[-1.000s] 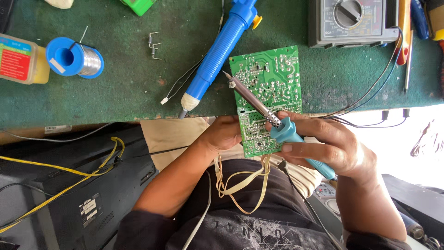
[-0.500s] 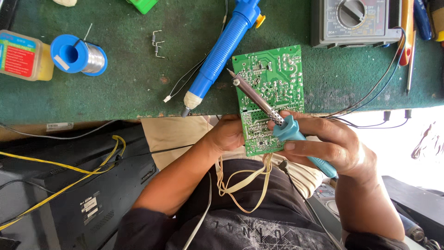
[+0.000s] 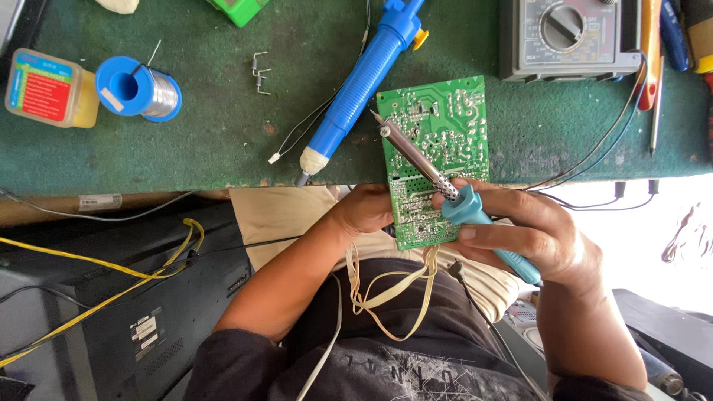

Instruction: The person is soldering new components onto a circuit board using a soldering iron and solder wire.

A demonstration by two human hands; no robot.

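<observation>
A blue desoldering pump (image 3: 358, 82) lies slantwise on the green bench mat (image 3: 223, 141), its tip near the mat's front edge. Toward the left edge sit a blue solder spool (image 3: 139, 87) and, just beside it, a yellow flux tub (image 3: 50, 87). A grey multimeter (image 3: 570, 38) stands at the far right, with what look like screwdrivers (image 3: 665, 44) just beside it. Small metal staples (image 3: 259, 73) lie mid-mat.
</observation>
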